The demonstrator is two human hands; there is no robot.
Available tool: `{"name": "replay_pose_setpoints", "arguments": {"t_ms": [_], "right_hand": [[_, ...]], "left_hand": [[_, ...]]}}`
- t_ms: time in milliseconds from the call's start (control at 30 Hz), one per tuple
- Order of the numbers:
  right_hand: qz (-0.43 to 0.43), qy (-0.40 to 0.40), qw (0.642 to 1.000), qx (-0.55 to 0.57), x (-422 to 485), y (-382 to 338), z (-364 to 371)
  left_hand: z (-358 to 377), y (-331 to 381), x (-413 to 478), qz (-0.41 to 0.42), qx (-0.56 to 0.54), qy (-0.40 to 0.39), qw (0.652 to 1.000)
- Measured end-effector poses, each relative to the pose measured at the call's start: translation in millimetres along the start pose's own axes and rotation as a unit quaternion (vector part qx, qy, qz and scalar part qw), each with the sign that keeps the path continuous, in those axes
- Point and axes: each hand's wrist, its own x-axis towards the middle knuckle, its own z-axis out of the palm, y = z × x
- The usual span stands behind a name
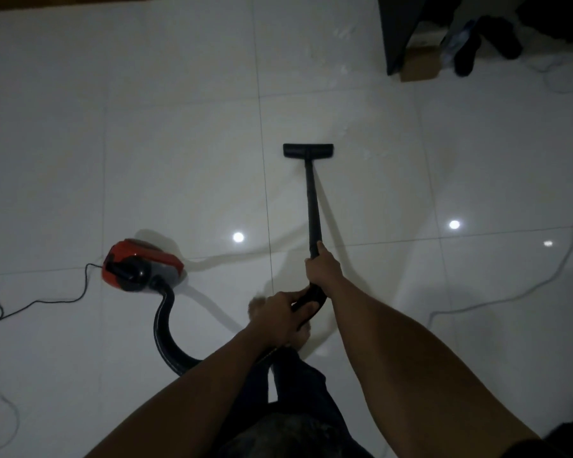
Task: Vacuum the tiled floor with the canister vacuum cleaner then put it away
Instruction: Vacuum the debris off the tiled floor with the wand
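Both forearms are extending up from the bottom edge. Left hand is gripping the curved handle at lower centre, fingers curled round it. Right hand is grasping the wand just above. Hose is looping left to the red canister vacuum cleaner, which is sitting on the tiled floor at centre left, with its power cord trailing toward the left edge. Floor head is lying flat on the tiles above centre. Cardboard box is sitting at upper right.
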Motion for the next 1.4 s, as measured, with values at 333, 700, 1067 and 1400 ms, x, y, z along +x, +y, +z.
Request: {"name": "replay_pose_setpoints", "arguments": {"t_ms": [333, 700, 1067, 1400], "right_hand": [[-0.011, 0.006, 0.999, -0.035, 77.0, -112.9, -52.0], [-0.004, 0.006, 0.999, -0.045, 154.6, -265.0, -91.2], [0.000, 0.005, 0.999, -0.034, 236.6, -397.0, -128.7], [-0.019, -0.024, 0.999, -0.026, 325.7, -511.1, -203.5]], "left_hand": [[-91.5, 69.1, 87.3, 0.002, -0.029, -0.031, 0.999], [-229.4, 149.7, 158.2, 0.030, -0.070, -0.007, 0.997], [-331.8, 213.6, 246.4, 0.012, -0.100, 0.025, 0.995], [-415.8, 305.3, 350.8, -0.002, -0.079, 0.059, 0.995]]}}
